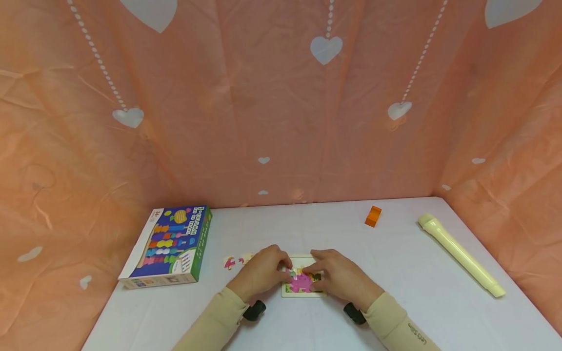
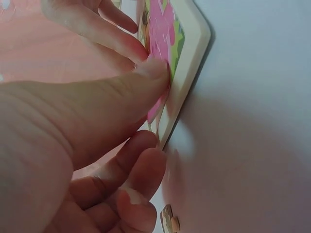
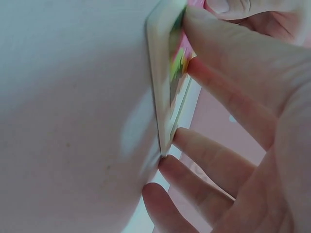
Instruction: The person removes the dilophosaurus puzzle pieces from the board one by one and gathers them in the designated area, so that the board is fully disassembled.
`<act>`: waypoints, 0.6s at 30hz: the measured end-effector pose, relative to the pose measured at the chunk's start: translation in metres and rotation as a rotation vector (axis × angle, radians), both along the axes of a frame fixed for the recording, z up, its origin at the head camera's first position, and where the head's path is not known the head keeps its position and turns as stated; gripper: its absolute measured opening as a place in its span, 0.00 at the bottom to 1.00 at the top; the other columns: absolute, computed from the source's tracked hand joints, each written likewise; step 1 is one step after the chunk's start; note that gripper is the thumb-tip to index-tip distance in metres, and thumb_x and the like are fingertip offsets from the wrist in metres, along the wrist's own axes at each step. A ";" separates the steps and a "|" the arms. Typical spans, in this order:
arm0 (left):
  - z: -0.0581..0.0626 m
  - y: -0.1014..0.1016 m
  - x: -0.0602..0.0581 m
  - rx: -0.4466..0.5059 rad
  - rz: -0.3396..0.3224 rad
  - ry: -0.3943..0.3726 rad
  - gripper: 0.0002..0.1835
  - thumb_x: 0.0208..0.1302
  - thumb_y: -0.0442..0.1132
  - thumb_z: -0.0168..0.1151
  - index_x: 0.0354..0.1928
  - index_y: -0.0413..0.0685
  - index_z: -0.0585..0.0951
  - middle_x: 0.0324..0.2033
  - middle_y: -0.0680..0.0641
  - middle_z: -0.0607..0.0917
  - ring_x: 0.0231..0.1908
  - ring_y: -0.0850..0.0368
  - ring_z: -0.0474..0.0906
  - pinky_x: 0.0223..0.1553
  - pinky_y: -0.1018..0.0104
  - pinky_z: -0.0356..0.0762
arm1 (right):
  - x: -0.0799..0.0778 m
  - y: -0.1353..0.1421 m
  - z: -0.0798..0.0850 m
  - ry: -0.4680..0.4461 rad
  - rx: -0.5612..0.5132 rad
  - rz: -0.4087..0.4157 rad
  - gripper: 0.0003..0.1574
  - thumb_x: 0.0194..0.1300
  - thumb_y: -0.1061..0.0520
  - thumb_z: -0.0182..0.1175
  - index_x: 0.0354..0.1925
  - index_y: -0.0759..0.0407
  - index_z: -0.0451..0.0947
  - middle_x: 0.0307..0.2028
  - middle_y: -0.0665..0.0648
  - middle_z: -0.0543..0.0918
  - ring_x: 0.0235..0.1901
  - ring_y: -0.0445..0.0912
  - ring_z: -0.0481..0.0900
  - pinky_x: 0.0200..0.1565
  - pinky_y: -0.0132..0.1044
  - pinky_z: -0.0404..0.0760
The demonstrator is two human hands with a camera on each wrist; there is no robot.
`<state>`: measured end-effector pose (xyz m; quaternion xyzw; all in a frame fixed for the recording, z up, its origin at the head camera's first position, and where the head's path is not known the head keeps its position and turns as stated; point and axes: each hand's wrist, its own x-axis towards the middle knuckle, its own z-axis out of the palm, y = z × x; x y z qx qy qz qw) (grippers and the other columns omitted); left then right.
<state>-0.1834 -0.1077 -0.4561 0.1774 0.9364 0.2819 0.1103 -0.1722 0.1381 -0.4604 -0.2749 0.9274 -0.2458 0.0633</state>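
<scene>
Two beige sleeves enter from the bottom edge of the head view, each with a black wrist camera below its cuff. Both forearms angle inward, so the two hands meet at lower centre. The left hand arches over the puzzle board's left side, thumb and forefinger nearly together, pinching a pink puzzle piece. The right hand is spread wider: its thumb touches the picture, the forefinger reaches across it, and the other fingers, parted, lie along the frame's edge, gripping nothing loose.

One puzzle board lies between them at lower centre, with a pale raised frame around a pink figure; its bottom edge shows whole, its sides partly covered by fingers. At least two loose puzzle pieces lie just beyond the left hand; it may hide others.

The bench is white-clothed, with bare cloth before the board and to the right of the right hand. One toy box sits at its left edge, one pale yellow tube slants along the right edge, and one orange block lies near the back edge. Behind hangs an orange curtain with three dotted strings, each ending in a white heart.
</scene>
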 end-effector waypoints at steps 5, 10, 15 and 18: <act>0.000 0.000 -0.001 0.054 -0.002 0.011 0.05 0.66 0.42 0.78 0.39 0.53 0.89 0.33 0.57 0.83 0.35 0.62 0.76 0.42 0.65 0.76 | 0.000 0.001 0.000 0.014 -0.002 0.001 0.23 0.61 0.49 0.80 0.55 0.46 0.92 0.70 0.67 0.81 0.70 0.63 0.79 0.69 0.60 0.78; 0.002 0.000 -0.001 0.098 0.024 -0.009 0.03 0.71 0.39 0.73 0.37 0.55 0.89 0.32 0.59 0.85 0.36 0.61 0.78 0.44 0.63 0.78 | 0.000 0.001 0.000 0.012 -0.003 0.005 0.23 0.62 0.48 0.80 0.56 0.47 0.92 0.70 0.67 0.81 0.70 0.63 0.79 0.69 0.60 0.79; 0.004 -0.001 0.001 0.119 0.064 -0.037 0.04 0.73 0.40 0.72 0.36 0.56 0.89 0.33 0.58 0.86 0.39 0.59 0.78 0.50 0.58 0.80 | 0.000 0.001 0.000 -0.003 -0.004 -0.002 0.24 0.62 0.48 0.80 0.56 0.46 0.92 0.70 0.66 0.81 0.70 0.63 0.78 0.69 0.60 0.78; 0.003 -0.002 0.000 0.137 0.064 -0.044 0.05 0.73 0.41 0.72 0.36 0.56 0.89 0.33 0.58 0.86 0.39 0.58 0.78 0.49 0.59 0.79 | 0.000 0.000 0.000 -0.002 0.001 -0.008 0.24 0.62 0.48 0.80 0.56 0.46 0.92 0.71 0.66 0.81 0.71 0.63 0.78 0.70 0.60 0.78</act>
